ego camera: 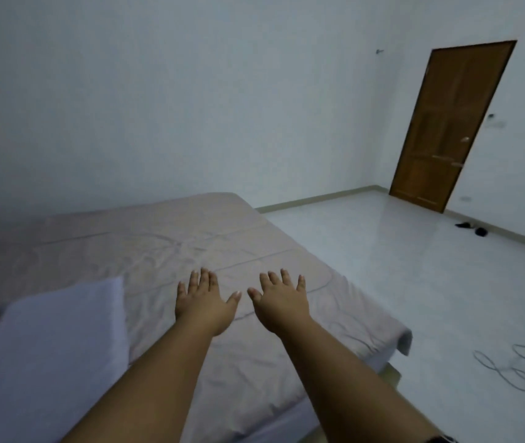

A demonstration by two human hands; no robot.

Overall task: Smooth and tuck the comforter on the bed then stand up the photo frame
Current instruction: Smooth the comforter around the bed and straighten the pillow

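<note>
Comforter (pixel 190 251) lies on the bed, soft, light and wrinkly, beside a pillow (pixel 53 346). Left hand (pixel 203 302) and right hand (pixel 281 303) are spread flat over it, holding nothing. Best grabbed at its hanging edge.

The bed (pixel 392 367) carries a wrinkled comforter (pixel 158 251) and pillow (pixel 53 346).

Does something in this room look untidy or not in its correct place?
Yes. The comforter is creased, and its corner hangs loose over the bed edge. A cable lies in loose loops on the floor, and dark items, perhaps footwear, lie by the wall near the door. No photo frame is visible.
</note>
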